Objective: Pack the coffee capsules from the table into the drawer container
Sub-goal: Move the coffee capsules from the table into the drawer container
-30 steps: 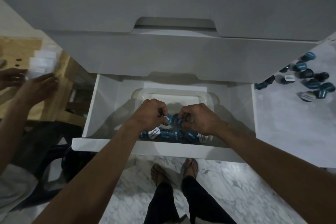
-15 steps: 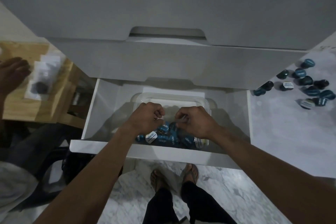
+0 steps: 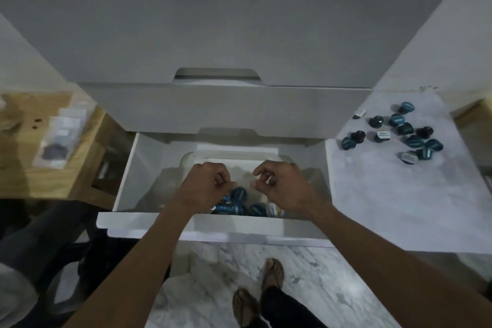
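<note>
Nearest, two sandalled feet (image 3: 269, 287) stand on a veined marble floor (image 3: 332, 274), and both bare forearms reach up and away over the white front panel of the open drawer (image 3: 239, 231). Inside the drawer sits a clear plastic container (image 3: 191, 160) with rounded corners and a pale bottom; it reaches from near the front panel towards the drawer's back. At its near end lies a heap of coffee capsules (image 3: 239, 202), small blue domed cups with lighter printed lids, partly hidden under the wrists.

The left hand (image 3: 206, 184) hovers just above the left of that heap, fingers curled into a loose fist with thumb against forefinger. The right hand (image 3: 279, 184) hangs just above the heap's right side, fingers bent inward, forefinger and thumb pinched close. Neither appears to grasp a capsule, though the dim light and blur make this hard to tell for sure. The two hands are near each other but apart.

Further right, on the pale mottled bench (image 3: 386, 208), loose capsules (image 3: 399, 136) lie scattered, some on their sides, well apart from the hands. To the left stands a wooden surface (image 3: 26, 168) bearing clear plastic packets (image 3: 60, 138). Beyond rise smooth grey drawer fronts (image 3: 226, 109).
</note>
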